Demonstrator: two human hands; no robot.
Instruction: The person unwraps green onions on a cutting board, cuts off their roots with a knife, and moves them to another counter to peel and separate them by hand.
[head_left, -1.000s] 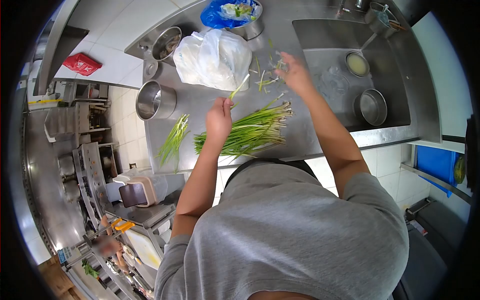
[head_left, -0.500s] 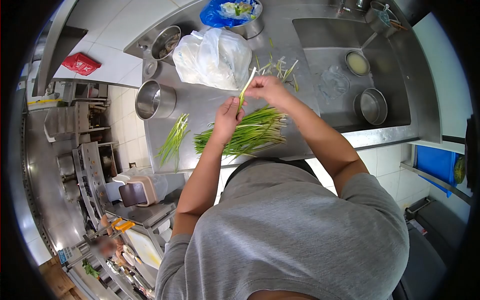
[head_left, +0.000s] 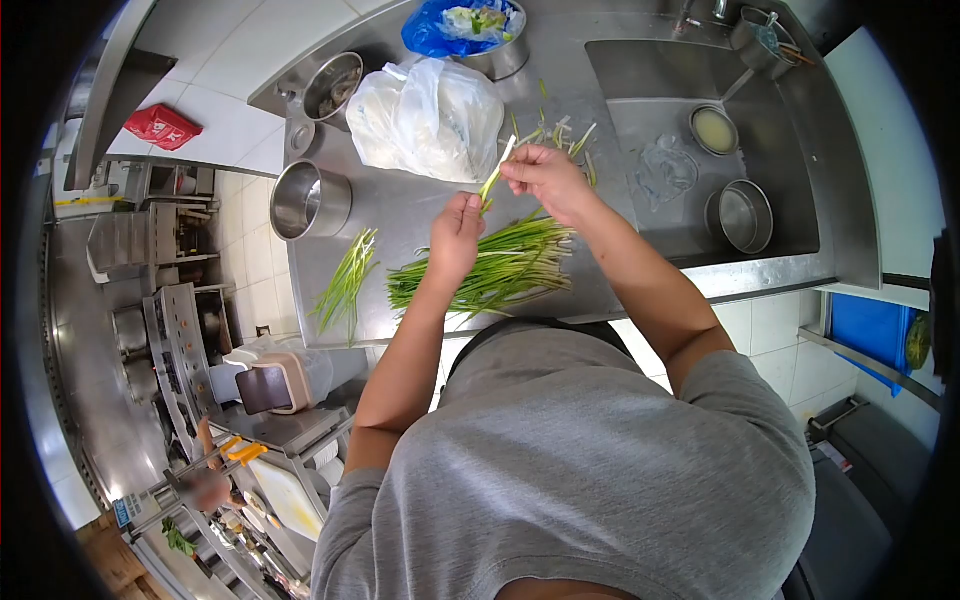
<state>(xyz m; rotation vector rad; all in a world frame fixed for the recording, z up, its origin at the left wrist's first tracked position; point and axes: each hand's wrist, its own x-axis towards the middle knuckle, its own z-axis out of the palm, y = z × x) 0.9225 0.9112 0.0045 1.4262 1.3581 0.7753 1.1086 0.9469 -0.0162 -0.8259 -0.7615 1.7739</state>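
Note:
My left hand is closed on a green onion whose pale end points up and away from me. The fingers of my right hand pinch the same onion near its pale end. Below both hands, a large pile of green onions lies on the steel counter. A smaller bunch rests to its left. Loose trimmings are scattered beyond my right hand.
A white plastic bag sits behind the hands, with a blue bag further back. Steel pots stand at the left. The sink at the right holds two round containers. Another person is at the lower left.
My right hand has come back from the scattered trimmings to the onion held in my left hand. My left hand has moved slightly right. More pale scraps lie on the counter.

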